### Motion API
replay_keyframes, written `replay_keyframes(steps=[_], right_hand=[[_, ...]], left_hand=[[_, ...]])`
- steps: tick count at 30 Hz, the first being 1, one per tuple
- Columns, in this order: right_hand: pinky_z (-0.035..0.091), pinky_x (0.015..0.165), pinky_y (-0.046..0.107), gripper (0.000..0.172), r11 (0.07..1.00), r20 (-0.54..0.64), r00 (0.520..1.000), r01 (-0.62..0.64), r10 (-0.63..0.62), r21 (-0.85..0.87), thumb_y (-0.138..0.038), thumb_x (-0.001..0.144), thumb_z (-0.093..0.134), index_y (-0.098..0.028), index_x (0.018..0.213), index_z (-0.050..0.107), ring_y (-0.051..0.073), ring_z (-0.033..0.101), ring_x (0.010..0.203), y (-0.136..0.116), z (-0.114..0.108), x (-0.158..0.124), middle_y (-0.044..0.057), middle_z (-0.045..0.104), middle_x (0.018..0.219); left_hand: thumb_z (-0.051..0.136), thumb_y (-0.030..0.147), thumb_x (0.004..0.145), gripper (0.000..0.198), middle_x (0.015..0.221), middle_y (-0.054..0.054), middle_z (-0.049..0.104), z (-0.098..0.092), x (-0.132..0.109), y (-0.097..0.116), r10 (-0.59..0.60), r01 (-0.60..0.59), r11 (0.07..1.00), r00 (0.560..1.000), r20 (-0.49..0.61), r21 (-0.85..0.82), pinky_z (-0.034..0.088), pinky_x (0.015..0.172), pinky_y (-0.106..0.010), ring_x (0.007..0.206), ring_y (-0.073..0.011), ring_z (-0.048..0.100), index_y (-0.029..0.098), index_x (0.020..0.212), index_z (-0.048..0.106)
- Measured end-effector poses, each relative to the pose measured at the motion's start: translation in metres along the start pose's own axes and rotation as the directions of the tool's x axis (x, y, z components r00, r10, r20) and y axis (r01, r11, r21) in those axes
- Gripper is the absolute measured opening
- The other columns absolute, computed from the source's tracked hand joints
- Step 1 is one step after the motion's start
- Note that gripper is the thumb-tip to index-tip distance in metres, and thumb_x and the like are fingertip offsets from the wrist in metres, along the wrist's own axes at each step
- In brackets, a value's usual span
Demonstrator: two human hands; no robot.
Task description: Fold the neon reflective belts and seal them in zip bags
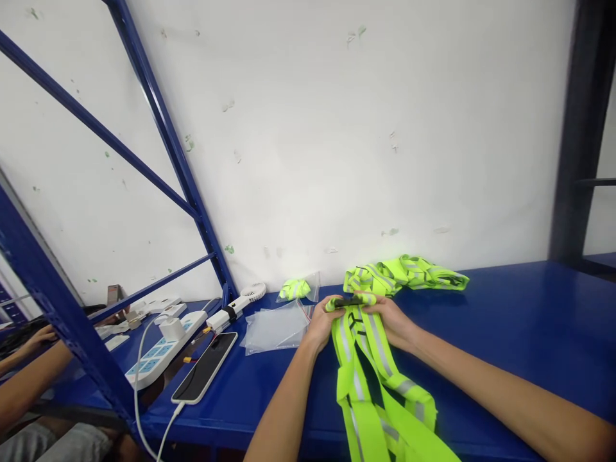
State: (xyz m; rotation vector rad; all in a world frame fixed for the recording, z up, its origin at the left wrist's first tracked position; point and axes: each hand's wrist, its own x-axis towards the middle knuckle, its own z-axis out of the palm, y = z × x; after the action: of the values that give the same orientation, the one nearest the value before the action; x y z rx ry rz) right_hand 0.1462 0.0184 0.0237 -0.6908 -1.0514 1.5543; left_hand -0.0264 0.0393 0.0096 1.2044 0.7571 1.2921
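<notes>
A neon yellow reflective vest (pixel 359 385) made of straps with silver stripes hangs from both my hands over the blue table, its lower straps trailing toward the front edge. My left hand (pixel 321 323) grips its top end at the left, beside a black piece on the strap. On the other side, my right hand (pixel 391 322) pinches the same folded top end. Behind my hands lies a pile of more reflective vests (pixel 409 274). Left of my left hand are clear plastic zip bags (pixel 272 328), and behind them a bag holding a bundled yellow vest (pixel 294 289).
A phone (pixel 206 369) on a charging cable, a white power strip (pixel 166 350) and a small handheld fan (pixel 253 292) lie to the left. A blue rack post (pixel 166 135) rises there. Past it, another person's arm (pixel 36 378) rests at the neighbouring table.
</notes>
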Motion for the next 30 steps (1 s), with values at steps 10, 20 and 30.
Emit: replay_keyframes(steps=[10, 20, 30], right_hand=[[0.048, 0.094, 0.043, 0.033, 0.972, 0.017, 0.992, 0.124, -0.123, -0.201, -0.035, 0.081, 0.054, -0.022, 0.108, 0.068, 0.03, 0.063, 0.105, 0.009, 0.001, -0.002, 0.005, 0.071, 0.111], [0.054, 0.061, 0.03, 0.03, 0.998, -0.008, 0.999, -0.049, 0.049, 0.033, -0.031, 0.078, 0.063, -0.027, 0.106, 0.055, 0.021, 0.068, 0.066, 0.007, 0.008, -0.007, -0.002, 0.069, 0.073], [0.056, 0.066, 0.034, 0.045, 0.997, -0.105, 0.994, 0.024, -0.017, 0.071, -0.007, 0.06, 0.065, -0.024, 0.102, 0.062, 0.023, 0.069, 0.075, -0.002, -0.013, 0.005, 0.003, 0.072, 0.092]], left_hand=[[0.067, 0.031, 0.071, 0.029, 0.09, -0.004, 0.07, -0.002, -0.002, -0.018, 0.052, -0.049, 0.998, 0.991, -0.125, 0.027, 0.049, 0.081, -0.034, 0.086, -0.0231, 0.065, 0.019, 0.097, 0.062], [0.063, 0.027, 0.073, 0.02, 0.094, -0.004, 0.067, -0.008, 0.003, -0.025, 0.118, -0.081, 0.977, 0.975, -0.188, 0.196, 0.043, 0.092, -0.037, 0.102, -0.0274, 0.058, 0.019, 0.091, 0.061], [0.058, 0.028, 0.079, 0.038, 0.11, -0.011, 0.067, 0.017, -0.014, 0.009, -0.053, 0.137, 0.916, 0.973, 0.225, -0.378, 0.041, 0.097, -0.041, 0.107, -0.029, 0.06, 0.015, 0.115, 0.059]])
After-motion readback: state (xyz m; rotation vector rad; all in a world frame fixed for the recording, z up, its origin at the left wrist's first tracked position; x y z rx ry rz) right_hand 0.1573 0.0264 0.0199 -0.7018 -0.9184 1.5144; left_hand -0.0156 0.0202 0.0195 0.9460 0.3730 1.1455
